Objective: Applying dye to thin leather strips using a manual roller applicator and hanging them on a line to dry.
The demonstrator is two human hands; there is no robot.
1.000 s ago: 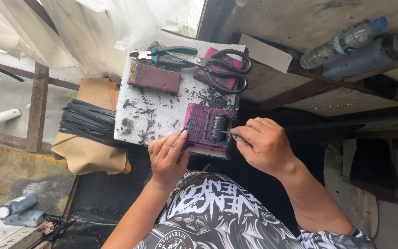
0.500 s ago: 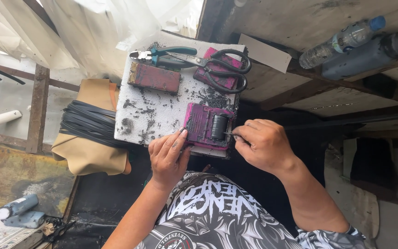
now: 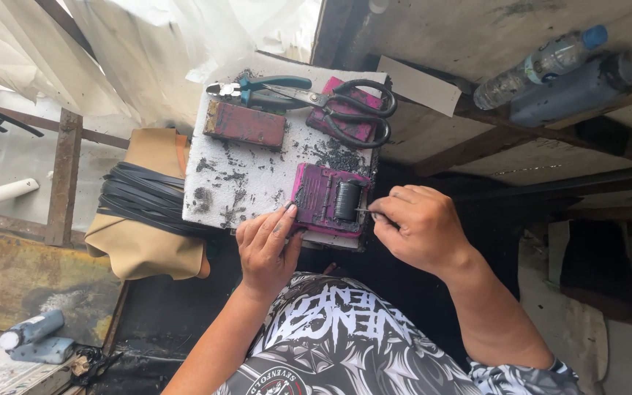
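Fingers of the right hand are pinching shut on a thin metal pin, its tip touching the black cylindrical part seated in the magenta block. That block is sitting at the near right corner of the white foam board. The left hand is lying flat, fingers loosely spread and holding nothing, fingertips pressing the block's left edge. Judgement: a fine picking or threading step is under way; the next move is calling for a steady pin and a block that does not slide. Scissors, green-handled pliers and a red-brown block are resting along the far edge.
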